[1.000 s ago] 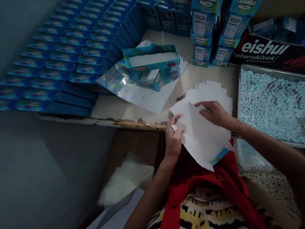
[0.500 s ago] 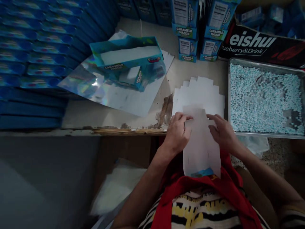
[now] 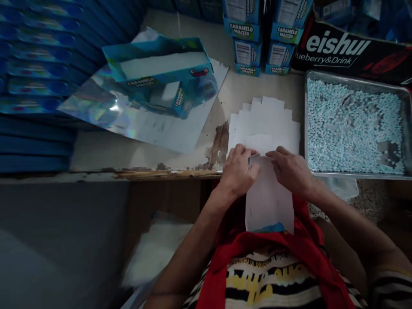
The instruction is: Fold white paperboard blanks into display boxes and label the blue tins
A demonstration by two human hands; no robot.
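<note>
A white cardboard blank point(image 3: 268, 201) lies over the table's front edge against my body, with a blue patch at its lower end. My left hand point(image 3: 238, 171) grips its upper left side, the fingers bent around the card. On the upper right, my right hand point(image 3: 289, 169) pinches the same blank near a fold line. Both sets of fingertips are close together at its top part. Beyond them a stack of flat white blanks point(image 3: 265, 116) with stepped edges rests on the table.
A metal tray point(image 3: 354, 175) of pale blue candies stands at the right, below a black carton point(image 3: 337, 56). Blue candy boxes point(image 3: 247, 56) stand behind. An open blue display box point(image 3: 157, 77) lies on a shiny sheet point(image 3: 128, 122); stacked blue boxes point(image 3: 38, 86) fill the left.
My right hand has moved left and slightly up, closing on the blank's top beside my left hand. The blank's upper part is now bent at a fold. The whole view has shifted slightly.
</note>
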